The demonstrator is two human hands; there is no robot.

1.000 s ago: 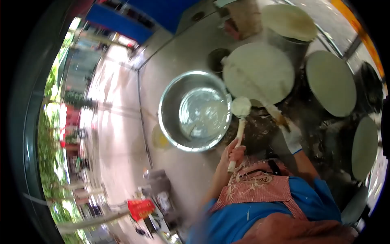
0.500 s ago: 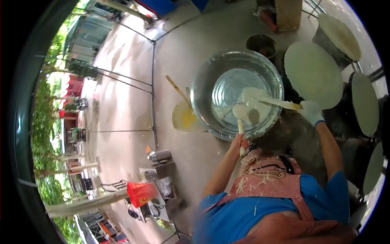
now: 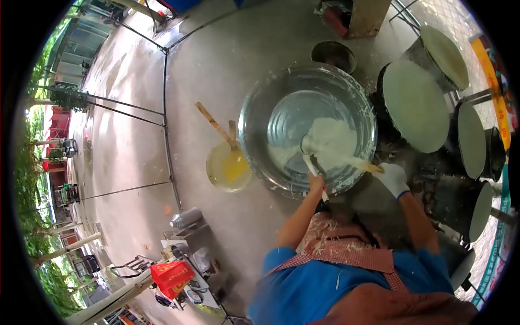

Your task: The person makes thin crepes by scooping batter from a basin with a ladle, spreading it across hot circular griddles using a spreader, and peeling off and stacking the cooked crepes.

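A large shiny metal basin (image 3: 250,103) holds a pool of pale, creamy batter (image 3: 338,135). My left hand (image 3: 316,184) is bare and closed round the handle of a ladle (image 3: 307,145). The ladle's round head is at the left edge of the batter. My right hand (image 3: 392,180), in a white glove with a blue cuff, grips a wooden paddle (image 3: 365,164). The paddle reaches over the basin's right rim into the batter, its blade smeared by motion. Pale smears cling to the basin's rim.
Left of the basin stands a pale bucket (image 3: 212,176) with yellow contents and wooden handles. Several dark pots with pale round tops, one nearest (image 3: 416,105), line the right side. A dark bowl (image 3: 334,56) sits behind the basin. A red bag (image 3: 172,278) and a metal flask (image 3: 186,218) are lower left.
The view has shifted, so the surroundings sit further left. The ladle, earlier seen as a pale filled round, now shows its edge at the batter's side. The paddle's blade has moved within the batter.
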